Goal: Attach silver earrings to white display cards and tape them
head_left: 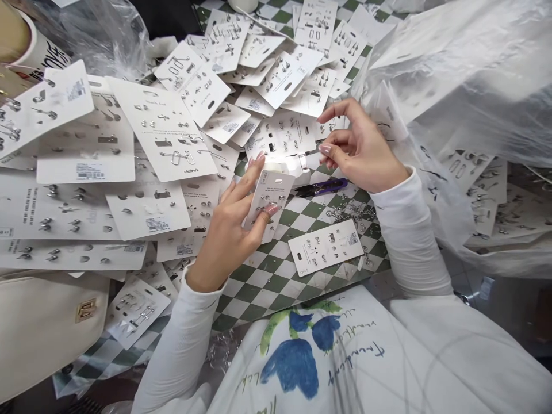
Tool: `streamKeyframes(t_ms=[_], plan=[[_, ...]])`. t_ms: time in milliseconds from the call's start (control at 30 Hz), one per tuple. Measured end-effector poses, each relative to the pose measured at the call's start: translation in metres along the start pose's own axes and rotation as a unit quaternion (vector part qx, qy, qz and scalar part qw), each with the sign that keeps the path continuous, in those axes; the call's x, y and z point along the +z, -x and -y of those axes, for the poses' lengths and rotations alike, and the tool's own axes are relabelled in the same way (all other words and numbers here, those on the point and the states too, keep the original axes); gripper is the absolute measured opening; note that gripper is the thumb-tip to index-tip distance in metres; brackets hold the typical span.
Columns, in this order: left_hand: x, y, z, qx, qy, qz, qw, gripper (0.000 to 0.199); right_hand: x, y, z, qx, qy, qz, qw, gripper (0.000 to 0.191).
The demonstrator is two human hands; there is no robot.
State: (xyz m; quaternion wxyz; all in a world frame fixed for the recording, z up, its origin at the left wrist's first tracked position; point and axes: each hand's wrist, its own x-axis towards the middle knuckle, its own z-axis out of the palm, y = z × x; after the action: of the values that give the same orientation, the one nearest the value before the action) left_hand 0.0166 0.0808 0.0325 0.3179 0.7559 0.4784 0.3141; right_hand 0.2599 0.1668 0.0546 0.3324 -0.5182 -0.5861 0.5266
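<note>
Tabletop (pixel 276 282): green-and-white checks, showing at centre and mostly under cards
Plastic bag (pixel 457 75): clear, bunched along the right side, lying over more cards
Shirt (pixel 293 368): white with a blue tulip print, along the bottom edge, its long sleeves on both arms
Card pile (pixel 164 126): white Claire's earring cards, overlapping, spread over the left and top of the tabletop
Pouch (pixel 47 322): cream, gold clasp, lower left
Mug (pixel 34 52): top left, cut off by the frame
Left hand (pixel 226 230): pinching a card between thumb and fingers
Right hand (pixel 362 144): open, fingers loosely curled, raised just above the snips, holding nothing
Held card (pixel 268 204): tilted, above the checks, earrings mounted on it
Loose card (pixel 325 247): flat on the checks, below the snips
Snips (pixel 321 187): purple handles, lying between the hands
Loose earrings (pixel 349 213): small silver scatter just beside the snips
</note>
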Motion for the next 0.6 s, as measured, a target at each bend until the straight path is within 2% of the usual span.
streamKeyframes(t_ms=[167, 367, 600], plan=[[0.000, 0.000, 0.002, 0.004, 0.005, -0.007, 1.000, 0.025, -0.004, -0.005, -0.006, -0.011, -0.009, 0.021, 1.000, 0.028], [0.000, 0.000, 0.002, 0.008, 0.005, -0.011, 1.000, 0.026, -0.007, -0.013, -0.025, -0.098, 0.008, 0.018, 0.995, 0.046], [0.000, -0.001, 0.003, 0.006, 0.006, -0.008, 1.000, 0.026, -0.007, -0.015, -0.031, -0.118, 0.042, -0.002, 0.992, 0.045]])
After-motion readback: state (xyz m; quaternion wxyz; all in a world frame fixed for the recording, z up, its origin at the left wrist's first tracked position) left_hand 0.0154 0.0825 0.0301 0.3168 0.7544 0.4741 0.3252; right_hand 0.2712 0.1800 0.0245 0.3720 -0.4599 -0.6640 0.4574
